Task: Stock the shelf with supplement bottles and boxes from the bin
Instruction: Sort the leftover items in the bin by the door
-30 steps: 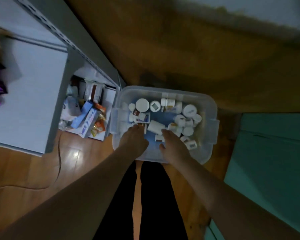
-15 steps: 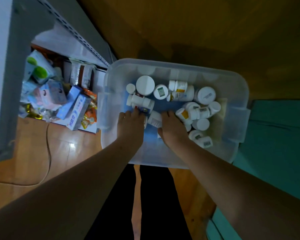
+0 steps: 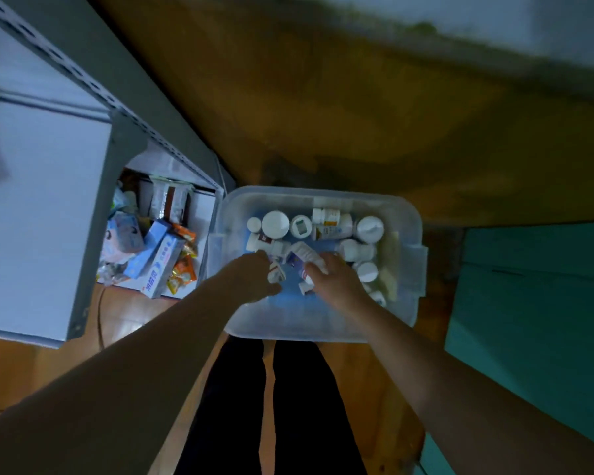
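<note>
Grey shelf point(image 3: 93, 186) left, boxes on its bottom tier. Clear bin point(image 3: 415, 241) on floor at its right end, white bottles filling the far half. Left hand point(image 3: 251, 281) fingers curled on small box point(image 3: 275, 271); right hand point(image 3: 336, 281) grips white bottle point(image 3: 304, 257), mid-bin.
</note>
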`<state>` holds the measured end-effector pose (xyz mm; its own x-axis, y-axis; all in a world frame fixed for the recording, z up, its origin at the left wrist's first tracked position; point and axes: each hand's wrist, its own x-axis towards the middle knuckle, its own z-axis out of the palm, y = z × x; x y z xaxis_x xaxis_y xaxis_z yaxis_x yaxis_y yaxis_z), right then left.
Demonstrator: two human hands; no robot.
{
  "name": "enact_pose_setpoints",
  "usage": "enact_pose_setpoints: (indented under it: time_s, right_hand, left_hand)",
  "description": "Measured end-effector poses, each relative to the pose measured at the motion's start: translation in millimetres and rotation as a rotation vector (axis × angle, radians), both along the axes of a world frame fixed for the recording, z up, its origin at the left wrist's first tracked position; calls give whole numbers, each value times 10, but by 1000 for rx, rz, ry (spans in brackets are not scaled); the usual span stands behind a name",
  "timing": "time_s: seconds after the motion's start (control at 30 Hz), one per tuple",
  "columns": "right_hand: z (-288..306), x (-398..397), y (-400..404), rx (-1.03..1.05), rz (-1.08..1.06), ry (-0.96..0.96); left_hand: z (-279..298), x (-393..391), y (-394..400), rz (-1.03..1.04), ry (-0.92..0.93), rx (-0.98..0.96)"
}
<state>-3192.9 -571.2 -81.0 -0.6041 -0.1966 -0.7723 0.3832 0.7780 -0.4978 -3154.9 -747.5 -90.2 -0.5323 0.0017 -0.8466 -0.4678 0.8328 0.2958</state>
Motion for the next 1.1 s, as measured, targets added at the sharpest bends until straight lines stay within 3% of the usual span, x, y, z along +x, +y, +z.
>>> enact_pose_setpoints:
  time_s: [0.1,0.37,0.73,0.87,1.1]
  right_hand:
    - [455,-119,30,-164,-452,-242]
    - [1826,-336,73,-552,-751,-190]
    - [3714,-239,-244,-841,-610,123]
    - [4334,12,-560,-958,-602,197]
    - [5129,764,-1268,-1139,-405,253]
  left_hand:
    - [400,-3,-66,137,16,86]
    - [1843,-190,-174,477,224,145]
    - [4011,301,-460,816,726,330]
    - [4511,739,-708,857,824,435]
    - [5105,1675,-1268,870,1007,420]
